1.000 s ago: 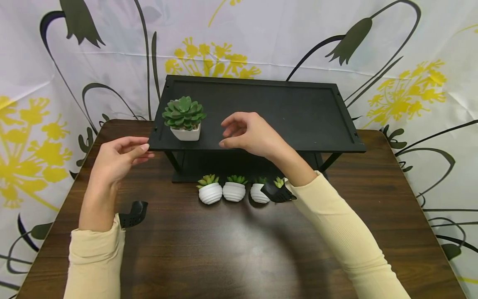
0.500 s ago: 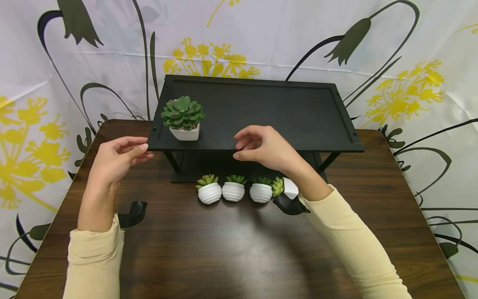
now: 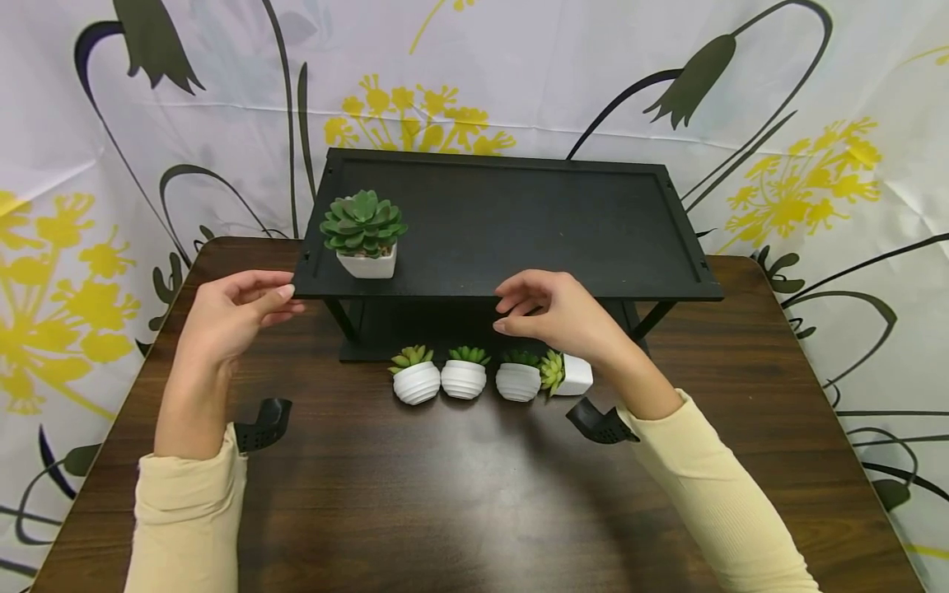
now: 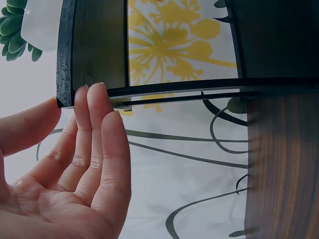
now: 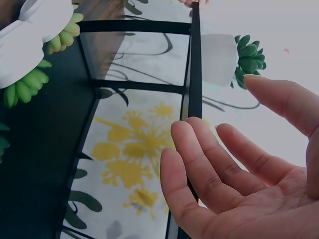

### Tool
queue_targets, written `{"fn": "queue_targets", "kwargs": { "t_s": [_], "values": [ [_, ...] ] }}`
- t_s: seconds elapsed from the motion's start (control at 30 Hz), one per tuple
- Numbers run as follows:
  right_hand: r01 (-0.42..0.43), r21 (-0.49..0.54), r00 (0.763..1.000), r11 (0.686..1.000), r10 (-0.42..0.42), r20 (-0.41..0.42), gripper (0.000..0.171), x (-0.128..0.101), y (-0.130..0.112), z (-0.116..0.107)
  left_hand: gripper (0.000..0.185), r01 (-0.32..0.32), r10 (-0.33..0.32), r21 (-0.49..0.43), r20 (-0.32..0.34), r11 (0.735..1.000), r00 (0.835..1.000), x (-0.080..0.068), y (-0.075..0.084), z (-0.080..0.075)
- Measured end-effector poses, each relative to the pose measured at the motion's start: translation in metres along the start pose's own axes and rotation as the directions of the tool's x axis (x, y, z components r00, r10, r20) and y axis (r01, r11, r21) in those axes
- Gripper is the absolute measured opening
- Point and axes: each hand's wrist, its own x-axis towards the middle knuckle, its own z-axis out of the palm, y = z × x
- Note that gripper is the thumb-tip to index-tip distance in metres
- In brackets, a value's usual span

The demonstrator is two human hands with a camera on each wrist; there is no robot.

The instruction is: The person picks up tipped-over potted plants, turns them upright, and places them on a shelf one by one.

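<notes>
My left hand [image 3: 237, 313] pinches the front left corner of a black two-tier shelf [image 3: 534, 222], thumb on the edge and fingertips beneath, as the left wrist view [image 4: 75, 164] shows up close. On the top tier's left end stands a green succulent in a square white pot [image 3: 366, 265]. My right hand [image 3: 556, 317] hovers at the shelf's front edge, fingers loosely bent, holding nothing. In front of the lower tier stand three succulents in ribbed white pots, the left pot [image 3: 417, 384], the middle pot [image 3: 464, 380] and the right pot [image 3: 518, 382]. Beside them a smaller succulent in a white pot [image 3: 577, 375] lies on its side.
The shelf stands toward the back of a dark wooden table [image 3: 415, 494]. A patterned white cloth [image 3: 549, 66] with flowers hangs close behind it and along both sides. Black wrist mounts [image 3: 600, 422] stick out by each sleeve.
My right hand has moved right and toward me, away from the potted succulent on top, uncovering the tipped pot. My left hand has stayed at the corner.
</notes>
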Motion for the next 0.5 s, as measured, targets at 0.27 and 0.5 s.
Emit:
{"fn": "queue_targets", "kwargs": {
  "t_s": [0.27,0.5],
  "values": [
    [-0.037,0.005,0.999,0.999,0.037,-0.008,0.032,-0.010,0.013,-0.004,0.016,0.001,-0.001,-0.019,0.002,1.000,1.000,0.000,0.000,0.000],
    [-0.015,0.004,1.000,1.000,0.015,0.008,0.030,-0.019,0.029,-0.011,0.015,0.007,-0.007,-0.025,0.004,1.000,1.000,0.000,0.000,0.000]
  ]
}}
